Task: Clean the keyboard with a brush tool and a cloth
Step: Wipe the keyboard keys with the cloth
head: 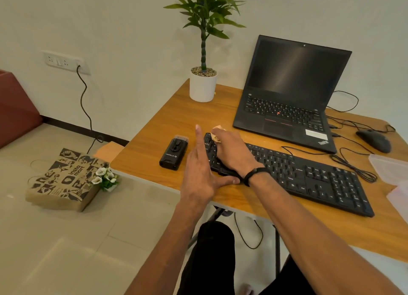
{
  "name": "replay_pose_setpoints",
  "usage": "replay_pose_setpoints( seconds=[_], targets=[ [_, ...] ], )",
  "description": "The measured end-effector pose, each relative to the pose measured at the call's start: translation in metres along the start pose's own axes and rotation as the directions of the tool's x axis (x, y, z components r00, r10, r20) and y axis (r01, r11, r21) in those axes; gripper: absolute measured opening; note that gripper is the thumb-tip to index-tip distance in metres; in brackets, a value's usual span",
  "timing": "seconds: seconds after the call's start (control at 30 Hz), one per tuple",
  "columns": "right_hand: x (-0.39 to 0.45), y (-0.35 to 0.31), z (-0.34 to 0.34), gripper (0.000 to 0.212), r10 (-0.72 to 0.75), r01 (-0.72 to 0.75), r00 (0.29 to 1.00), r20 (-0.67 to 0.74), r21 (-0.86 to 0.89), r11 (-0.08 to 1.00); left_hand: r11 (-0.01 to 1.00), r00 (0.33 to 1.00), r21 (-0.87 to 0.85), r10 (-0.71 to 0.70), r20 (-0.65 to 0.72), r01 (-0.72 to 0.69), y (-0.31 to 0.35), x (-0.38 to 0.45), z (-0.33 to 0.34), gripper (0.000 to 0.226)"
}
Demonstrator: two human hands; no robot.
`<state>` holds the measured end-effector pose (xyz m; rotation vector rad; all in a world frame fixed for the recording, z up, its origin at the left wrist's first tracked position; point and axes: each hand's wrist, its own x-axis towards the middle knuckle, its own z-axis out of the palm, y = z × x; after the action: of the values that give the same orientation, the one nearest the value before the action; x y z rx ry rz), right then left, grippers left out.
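Observation:
A black keyboard (309, 177) lies slantwise on the wooden desk (159, 127). My right hand (231, 151) grips a crumpled tan cloth (217, 132) and presses it on the keyboard's left end. My left hand (199, 169) has straight fingers against the keyboard's left edge, and its thumb lies along the front edge. The black brush tool (174, 154) lies flat on the desk just left of my left hand, bristles pointing away from me.
An open black laptop (289, 91) stands behind the keyboard, a potted plant (203, 82) at the back left. A black mouse (374, 140) and loose cables (353, 166) lie to the right, beside a clear plastic container (390, 169). A paper bag (64, 177) sits on the floor.

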<state>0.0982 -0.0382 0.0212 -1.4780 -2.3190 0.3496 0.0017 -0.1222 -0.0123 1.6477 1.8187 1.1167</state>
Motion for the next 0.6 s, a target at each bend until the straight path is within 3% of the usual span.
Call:
replay_pose_setpoints(
  seconds=[0.2, 0.33, 0.5, 0.53, 0.6],
  targets=[
    [-0.032, -0.004, -0.004, 0.050, -0.071, 0.071, 0.997, -0.003, 0.100, 0.992, 0.999, 0.999, 0.013, 0.032, -0.026, -0.032, -0.003, 0.001, 0.000, 0.165],
    [-0.056, 0.001, -0.015, 0.044, -0.160, 0.146, 0.982, 0.102, 0.138, 0.980, 0.999, 0.999, 0.013, 0.044, -0.030, -0.043, -0.007, 0.000, 0.001, 0.165],
    [-0.042, 0.010, -0.060, 0.028, -0.168, 0.062, 0.929, 0.331, 0.308, 0.949, 0.997, 1.000, -0.076, 0.019, 0.013, -0.018, 0.000, -0.007, -0.003, 0.171],
    [-0.037, 0.011, -0.065, 0.028, -0.160, 0.049, 0.933, 0.323, 0.327, 0.944, 0.997, 1.000, -0.075, 0.030, 0.010, -0.029, 0.000, -0.007, -0.003, 0.170],
    [-0.023, 0.014, -0.062, 0.031, -0.093, 0.049, 0.986, 0.140, 0.291, 0.956, 0.998, 0.999, -0.048, 0.039, 0.008, -0.039, 0.000, -0.006, -0.004, 0.171]
  ],
)
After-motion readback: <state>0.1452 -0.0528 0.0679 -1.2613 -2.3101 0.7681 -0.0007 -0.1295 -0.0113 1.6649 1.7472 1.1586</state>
